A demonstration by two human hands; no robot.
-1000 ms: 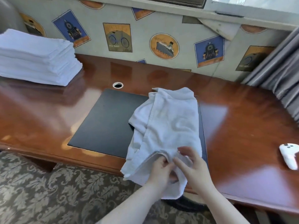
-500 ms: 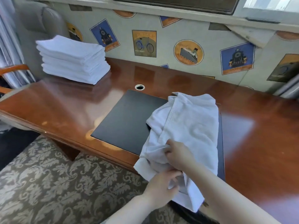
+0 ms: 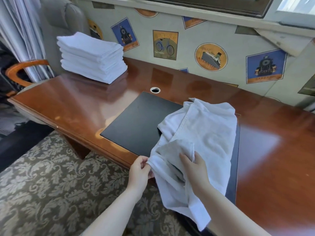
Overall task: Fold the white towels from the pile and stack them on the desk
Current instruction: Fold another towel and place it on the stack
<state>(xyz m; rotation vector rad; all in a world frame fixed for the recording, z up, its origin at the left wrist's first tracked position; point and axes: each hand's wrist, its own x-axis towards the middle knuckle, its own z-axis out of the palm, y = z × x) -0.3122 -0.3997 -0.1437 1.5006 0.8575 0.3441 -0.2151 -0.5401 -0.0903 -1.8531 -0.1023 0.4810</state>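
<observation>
Since half a second ago the left hand point(image 3: 139, 171) has drawn out to the left, away from the right hand point(image 3: 196, 167), and the view has swung left so more of the armchair point(image 3: 63, 19) and curtain point(image 3: 18, 31) shows. The left fingers are curled, thumb and forefinger pinching the towel's bunched edge just off the desk's front rim; the fingertips are partly lost in the cloth. The right hand's fingers reach up under a turned-over flap of the white towel point(image 3: 204, 133), and the flap covers their tips, so whether they grip the cloth or only lie against it cannot be told. Both bare forearms run up from the bottom edge, the left from lower centre, the right from the lower right corner. The towel lies rumpled over the right part of the black desk pad point(image 3: 136, 123), its near end hanging over the front edge of the desk point(image 3: 68, 103) and hiding the pad's right border in part. At the desk's far left corner stands the stack of folded towels point(image 3: 92, 57), well apart from the hands. A round cable hole point(image 3: 155, 90) sits just behind the pad. The glossy brown top shows glare; behind it is wallpaper point(image 3: 187, 48) with train, bicycle and ship emblems, below it a patterned carpet point(image 3: 51, 184).
</observation>
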